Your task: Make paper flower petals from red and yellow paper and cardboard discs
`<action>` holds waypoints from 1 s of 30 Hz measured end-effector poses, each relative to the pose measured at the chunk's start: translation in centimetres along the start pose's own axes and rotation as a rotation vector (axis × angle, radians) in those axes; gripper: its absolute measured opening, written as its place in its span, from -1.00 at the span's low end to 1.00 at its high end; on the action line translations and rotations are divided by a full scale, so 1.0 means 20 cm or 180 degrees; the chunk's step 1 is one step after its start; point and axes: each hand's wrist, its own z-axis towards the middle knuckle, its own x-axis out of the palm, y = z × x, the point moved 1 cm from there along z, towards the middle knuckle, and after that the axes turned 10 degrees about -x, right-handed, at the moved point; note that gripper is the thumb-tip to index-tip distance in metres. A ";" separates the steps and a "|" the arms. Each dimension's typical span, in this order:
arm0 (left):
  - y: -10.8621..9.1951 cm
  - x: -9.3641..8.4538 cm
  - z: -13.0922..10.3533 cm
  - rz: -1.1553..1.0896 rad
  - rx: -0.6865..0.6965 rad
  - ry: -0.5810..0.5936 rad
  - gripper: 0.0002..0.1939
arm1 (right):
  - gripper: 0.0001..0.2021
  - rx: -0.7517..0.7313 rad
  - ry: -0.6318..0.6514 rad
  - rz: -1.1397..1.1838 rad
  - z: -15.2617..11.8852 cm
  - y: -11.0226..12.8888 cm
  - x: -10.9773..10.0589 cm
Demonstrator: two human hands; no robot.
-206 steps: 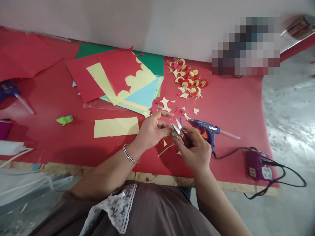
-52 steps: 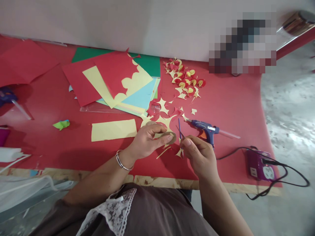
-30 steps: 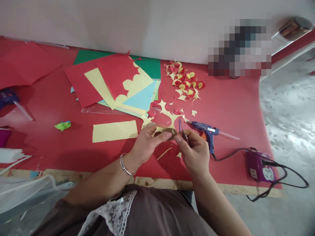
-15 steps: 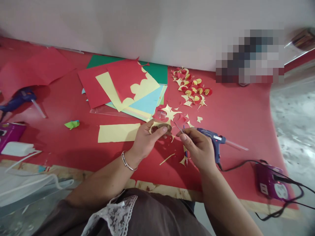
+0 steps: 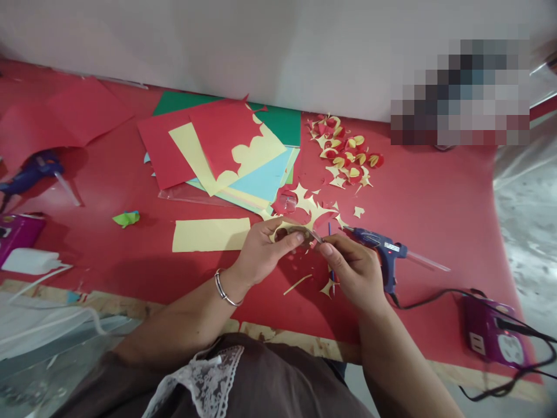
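Scissors (image 5: 316,235) point forward-left at paper (image 5: 307,237), long axis oblique, right hand (image 5: 353,268) curled round their handles, left hand (image 5: 266,248) angled inward, pinching the paper between thumb and fingers.

Paper piece (image 5: 308,236): small, thin, dull yellow-brown in shadow, its outer edge curved
Its pose: tilted above the surface (image 5: 426,215), pinched in my left fingers (image 5: 292,241), which hide much of it
Scissors (image 5: 317,237): slim, pale metal blades, handles mostly hidden by my right fingers (image 5: 334,259)
Their pose: tips slanting up and leftward, right at the piece's edge; contact unclear
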 end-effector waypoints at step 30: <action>-0.08 0.00 0.00 -0.0152 -0.0361 0.0396 -0.83 | -0.49 -0.0173 0.0145 0.0013 0.00 -0.02 -0.04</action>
